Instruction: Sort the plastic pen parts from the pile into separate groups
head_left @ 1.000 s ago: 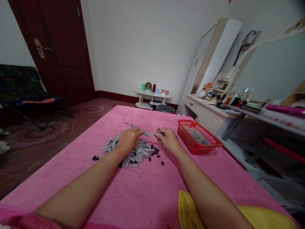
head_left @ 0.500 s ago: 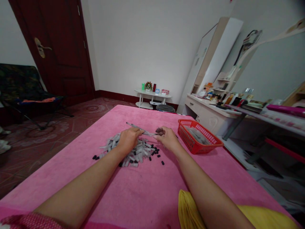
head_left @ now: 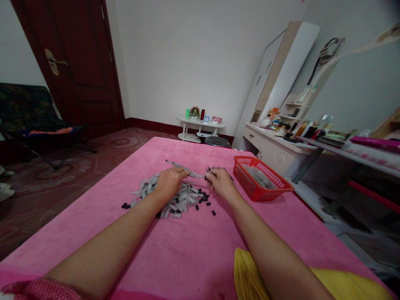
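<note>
My left hand (head_left: 170,183) is closed on thin translucent sticks, which look like pen barrels. One stick (head_left: 174,163) points away to the upper left, and another stick (head_left: 197,176) runs right to my other hand. My right hand (head_left: 221,180) is closed in a pinch at that stick's right end. Small dark pointed pieces (head_left: 212,168) show just past its fingers, too small to name. Under and around my left hand lies a pile of short clear caps (head_left: 184,201) mixed with black plugs. A few black plugs (head_left: 213,213) lie apart on the right.
A red plastic basket (head_left: 254,193) with clear pieces inside stands right of my right hand. Pink cloth (head_left: 193,258) covers the table, and yellow fabric (head_left: 250,275) lies under my right forearm. A dressing table (head_left: 275,146) stands beyond on the right.
My right hand's fingers have closed in at the stick's end, and the dark pieces behind them show more spread out. My left hand has stayed in place.
</note>
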`<state>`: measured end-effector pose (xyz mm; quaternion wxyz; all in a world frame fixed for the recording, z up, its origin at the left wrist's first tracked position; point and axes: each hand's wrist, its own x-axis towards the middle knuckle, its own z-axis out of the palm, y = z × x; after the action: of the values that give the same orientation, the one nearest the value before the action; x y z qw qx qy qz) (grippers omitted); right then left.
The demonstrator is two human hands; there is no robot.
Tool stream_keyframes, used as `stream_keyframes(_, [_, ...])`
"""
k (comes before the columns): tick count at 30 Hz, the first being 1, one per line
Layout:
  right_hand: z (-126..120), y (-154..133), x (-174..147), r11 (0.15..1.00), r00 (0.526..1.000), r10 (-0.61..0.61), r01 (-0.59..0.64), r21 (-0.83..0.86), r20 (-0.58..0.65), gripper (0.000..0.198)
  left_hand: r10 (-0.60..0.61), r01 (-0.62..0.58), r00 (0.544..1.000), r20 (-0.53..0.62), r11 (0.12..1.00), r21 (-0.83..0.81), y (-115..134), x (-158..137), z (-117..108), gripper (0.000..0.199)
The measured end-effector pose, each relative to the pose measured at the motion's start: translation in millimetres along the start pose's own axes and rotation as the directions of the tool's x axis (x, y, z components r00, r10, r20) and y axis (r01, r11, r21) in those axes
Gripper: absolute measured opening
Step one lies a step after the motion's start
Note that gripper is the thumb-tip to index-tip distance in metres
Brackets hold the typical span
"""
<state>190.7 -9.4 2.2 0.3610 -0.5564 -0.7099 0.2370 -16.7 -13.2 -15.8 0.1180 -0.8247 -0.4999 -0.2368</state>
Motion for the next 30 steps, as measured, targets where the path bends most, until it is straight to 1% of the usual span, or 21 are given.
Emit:
stream_keyframes(2, [1.3, 1.8, 1.6, 0.999, 0.998, -0.027, 0.029, 0.030, -0.058, 0.008, -0.001, 0.001, 1.000, -0.003, 1.000, 0.006, -0.3, -0.2, 0.0, 0.041])
stream_keyframes(3, [1.8, 2.6, 2.3, 0.997, 0.996, -0.034, 0.039, 0.064, -0.082, 0.004, -0.006, 0.006, 1.000, -0.003, 1.000, 0.007, -0.6, -0.2, 0.0, 0.041])
stream_keyframes(4, [2.2, 3.0, 2.7, 0.994, 0.995, -0.032, 0.042, 0.100, -0.094, 0.013, -0.012, 0.012, 1.000, -0.003, 1.000, 0.006, -1.0, -0.2, 0.0, 0.040])
stream_keyframes(5, [2.3, 3.2, 2.7, 0.991, 0.996, -0.022, 0.033, 0.129, -0.090, 0.016, -0.017, 0.017, 1.000, -0.003, 1.000, 0.001, -1.4, -0.1, 0.2, 0.040])
stream_keyframes(7, [1.5, 2.8, 1.8, 0.989, 0.999, 0.017, -0.013, 0.148, -0.028, 0.011, -0.020, 0.020, 1.000, -0.003, 1.000, -0.022, -2.1, -0.1, 0.7, 0.041])
stream_keyframes(9, [0.2, 2.1, 0.4, 0.990, 0.998, 0.042, -0.047, 0.131, 0.042, 0.020, -0.019, 0.019, 1.000, -0.002, 0.998, -0.054, -2.2, 0.0, 1.4, 0.041])
stream_keyframes(10, [-0.3, 1.9, 0.0, 0.991, 0.998, 0.042, -0.049, 0.125, 0.054, 0.023, -0.019, 0.019, 1.000, -0.001, 0.998, -0.065, -2.1, 0.0, 1.7, 0.041])
stream_keyframes(11, [-0.5, 1.8, -0.1, 0.991, 0.998, 0.034, -0.040, 0.130, 0.047, 0.021, -0.017, 0.017, 1.000, -0.003, 0.997, -0.073, -1.9, -0.1, 2.0, 0.041])
stream_keyframes(14, [1.1, 2.7, 1.3, 0.978, 1.000, -0.003, 0.007, 0.209, -0.018, 0.003, -0.014, 0.013, 1.000, -0.016, 0.997, -0.071, -1.2, -0.1, 2.2, 0.041])
stream_keyframes(16, [3.0, 3.8, 2.8, 0.964, 0.999, -0.024, 0.035, 0.263, -0.044, 0.003, -0.015, 0.014, 1.000, -0.018, 0.998, -0.063, -1.0, 0.0, 1.9, 0.041])
stream_keyframes(19, [4.0, 4.8, 3.9, 0.956, 0.996, -0.060, 0.076, 0.284, -0.066, 0.005, -0.018, 0.018, 1.000, -0.005, 0.999, -0.043, -0.8, 0.5, 0.7, 0.043])
stream_keyframes(22, [0.3, 4.0, 3.7, 0.960, 0.986, -0.119, 0.143, 0.239, -0.113, 0.005, -0.016, 0.016, 1.000, 0.009, 1.000, -0.013, -0.5, 1.0, -0.7, 0.044])
stream_keyframes(24, [-4.1, 2.6, 3.5, 0.962, 0.971, -0.186, 0.212, 0.174, -0.154, 0.004, -0.016, 0.016, 1.000, 0.022, 1.000, -0.004, -0.6, 1.0, -1.5, 0.043])
stream_keyframes(26, [-8.7, 0.9, 3.3, 0.961, 0.955, -0.217, 0.246, 0.127, -0.203, 0.004, -0.020, 0.020, 0.999, 0.032, 1.000, -0.002, -1.3, 0.9, -1.9, 0.043])
stream_keyframes(27, [-10.5, -0.1, 3.2, 0.962, 0.954, -0.200, 0.234, 0.139, -0.224, 0.006, -0.022, 0.022, 0.999, 0.036, 1.000, 0.001, -1.9, 0.8, -2.0, 0.043])
stream_keyframes(28, [-11.7, -1.1, 2.8, 0.962, 0.961, -0.150, 0.196, 0.189, -0.230, 0.009, -0.022, 0.022, 0.999, 0.037, 1.000, 0.005, -2.4, 0.8, -2.1, 0.044])
stream_keyframes(29, [-12.3, -2.3, 2.3, 0.951, 0.973, -0.073, 0.134, 0.277, -0.218, 0.013, -0.020, 0.019, 0.999, 0.037, 1.000, 0.010, -2.9, 0.8, -2.1, 0.044])
stream_keyframes(30, [-12.2, -3.6, 1.6, 0.918, 0.985, 0.018, 0.052, 0.393, -0.173, 0.016, -0.016, 0.015, 0.999, 0.038, 1.000, 0.017, -3.3, 0.8, -2.0, 0.045])
